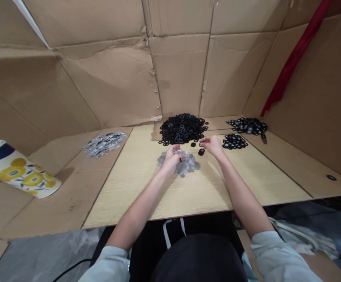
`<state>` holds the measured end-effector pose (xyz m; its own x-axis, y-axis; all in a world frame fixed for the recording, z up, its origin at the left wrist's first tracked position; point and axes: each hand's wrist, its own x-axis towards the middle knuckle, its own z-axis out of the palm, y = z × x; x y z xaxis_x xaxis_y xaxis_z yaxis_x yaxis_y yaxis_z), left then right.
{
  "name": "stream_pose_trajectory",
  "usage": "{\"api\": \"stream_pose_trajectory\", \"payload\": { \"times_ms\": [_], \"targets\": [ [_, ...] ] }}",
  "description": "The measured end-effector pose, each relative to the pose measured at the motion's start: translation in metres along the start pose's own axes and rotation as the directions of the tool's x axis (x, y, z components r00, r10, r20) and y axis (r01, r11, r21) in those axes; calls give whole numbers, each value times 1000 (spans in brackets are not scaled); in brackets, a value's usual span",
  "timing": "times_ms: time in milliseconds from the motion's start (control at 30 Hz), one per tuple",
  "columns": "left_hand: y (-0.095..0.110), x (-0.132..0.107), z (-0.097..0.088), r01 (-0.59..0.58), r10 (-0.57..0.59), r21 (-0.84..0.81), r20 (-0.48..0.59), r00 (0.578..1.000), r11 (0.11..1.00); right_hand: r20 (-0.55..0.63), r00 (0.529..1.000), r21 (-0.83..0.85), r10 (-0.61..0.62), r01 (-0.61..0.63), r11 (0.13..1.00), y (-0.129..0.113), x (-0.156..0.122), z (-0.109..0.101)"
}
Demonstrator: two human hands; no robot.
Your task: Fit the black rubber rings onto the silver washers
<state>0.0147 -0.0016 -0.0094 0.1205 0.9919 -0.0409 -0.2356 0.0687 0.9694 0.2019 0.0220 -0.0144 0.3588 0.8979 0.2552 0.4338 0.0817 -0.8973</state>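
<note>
My left hand (pixel 172 157) is curled over a heap of silver-grey metal washers (pixel 188 164), with a black ring (pixel 181 159) showing at its fingertips. My right hand (pixel 213 145) reaches in from the right, its fingertips at a small dark ring (pixel 201 144). Just below those fingertips lies a short black stack of rings (pixel 201 152), and a lone black ring (pixel 193 144) sits to the left. Behind them rises a large heap of black rubber washers (pixel 182 128). Whether my right hand grips anything is hidden.
A light wood board (pixel 135 196) lies on cardboard. Further piles include silver washers (pixel 104 144), black rings (pixel 234 141) and mixed black-and-silver washers (pixel 247 125). Cardboard walls surround it, with red cloth (pixel 294 55) at right and a patterned yellow-and-blue paper cup (pixel 17 172) at left.
</note>
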Motion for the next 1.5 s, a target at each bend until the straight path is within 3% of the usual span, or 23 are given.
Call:
{"api": "stream_pose_trajectory", "payload": {
  "times_ms": [267, 400, 600, 733, 867, 967, 1067, 1133, 1233, 1333, 1500],
  "targets": [
    [3, -5, 2, -3, 2, 8, 36, 999, 1000, 160, 987, -157, 28, -2, 988, 20, 8, -4],
    [2, -3, 1, -22, 21, 22, 40, 999, 1000, 219, 976, -331, -11, 84, 940, 14, 5, -5],
    [4, -1, -1, -26, 24, 29, 36, 999, 999, 424, 904, -515, -58, 293, 806, 6, 1, -3],
    [2, 2, -4, -37, 36, 38, 33, 999, 999, 449, 894, -621, -1, 313, 719, 6, -1, 2],
    [-1, 4, -4, -53, 52, 35, 47, 998, 998, 431, 902, -631, -15, 314, 709, 4, -3, 4],
    [1, 4, -4, -60, 60, -3, 48, 997, 998, 380, 906, -530, -187, 378, 759, -6, -8, 4],
    [5, 3, -4, -61, 60, -60, -16, 998, 996, 416, 849, -107, -327, 403, 909, -18, -16, 10],
    [8, 3, -6, -83, 77, -86, -72, 994, 993, 530, 780, 224, -333, 250, 942, -25, -23, 18],
    [11, 4, -7, -101, 95, -107, -58, 994, 989, 630, 704, 417, -328, 50, 908, -29, -33, 34],
    [12, 4, -7, -115, 114, -107, -10, 993, 988, 606, 720, 459, -338, 31, 888, -28, -38, 46],
    [18, 5, -8, -39, 39, -2, -65, 997, 999, 445, 841, 400, -306, 119, 909, -23, -34, 48]
  ]
}}
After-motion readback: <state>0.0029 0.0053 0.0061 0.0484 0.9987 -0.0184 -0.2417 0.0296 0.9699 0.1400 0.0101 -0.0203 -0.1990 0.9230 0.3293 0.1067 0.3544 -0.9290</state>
